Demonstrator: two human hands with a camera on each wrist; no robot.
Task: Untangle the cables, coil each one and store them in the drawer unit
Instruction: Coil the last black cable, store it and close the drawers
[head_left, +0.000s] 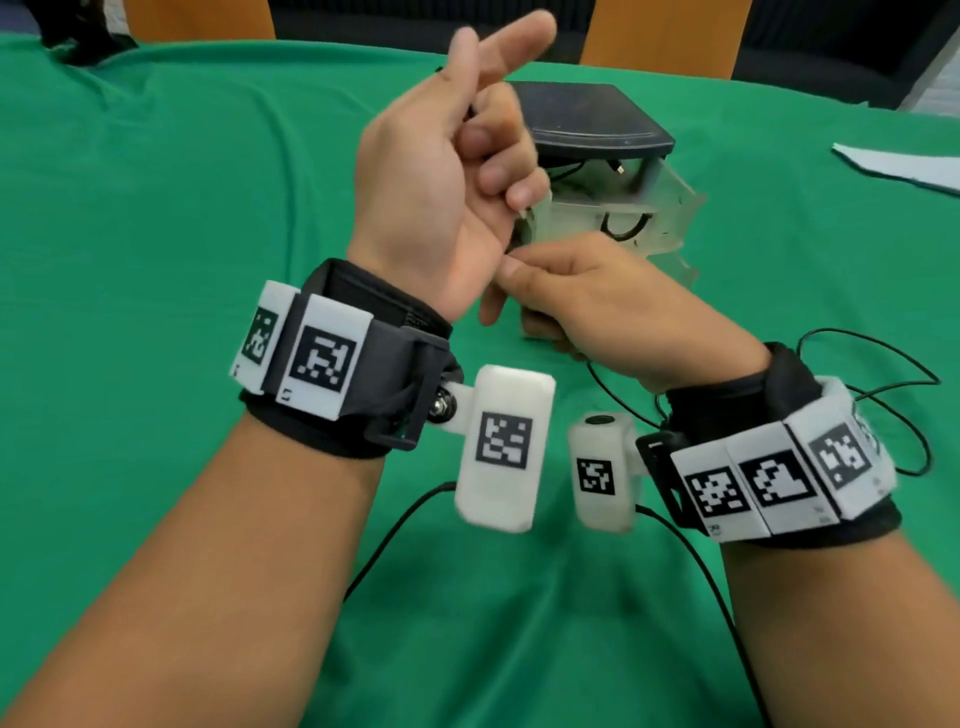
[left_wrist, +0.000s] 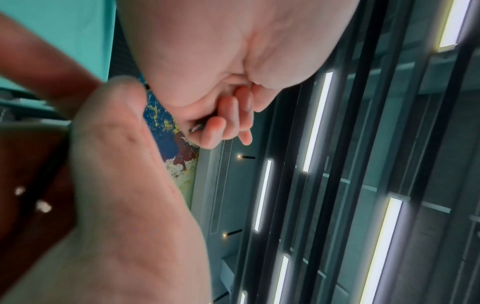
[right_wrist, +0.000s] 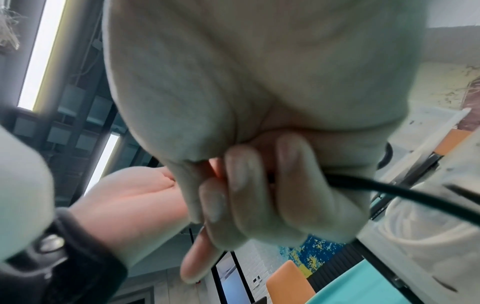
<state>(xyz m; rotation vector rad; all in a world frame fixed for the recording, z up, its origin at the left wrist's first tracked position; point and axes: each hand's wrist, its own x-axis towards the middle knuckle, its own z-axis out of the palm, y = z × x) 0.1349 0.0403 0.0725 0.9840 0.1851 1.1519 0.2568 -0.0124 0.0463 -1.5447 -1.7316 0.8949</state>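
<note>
Coiling step in hand, as I read it. Left hand (head_left: 441, 171) raised above the table (head_left: 156, 208), palm toward the head camera, lower fingers curled in, index and thumb sticking up; the left wrist view shows a short dark cable end pinched in those curled fingers. Right hand (head_left: 597, 296) lower and just beside it, fist closed round the black cable (right_wrist: 405, 191), which runs out of the grip, trails back under the wrists and lies in loose loops on the green cloth at the right (still slack, not yet wound). Drawer unit (head_left: 613, 171) stands beyond the hands, clear drawers pulled out, dark cable already lying in two of them. Next move likely calls for drawing in the slack, wrapping loops round the left hand, then lowering the coil into an open drawer without snagging.
</note>
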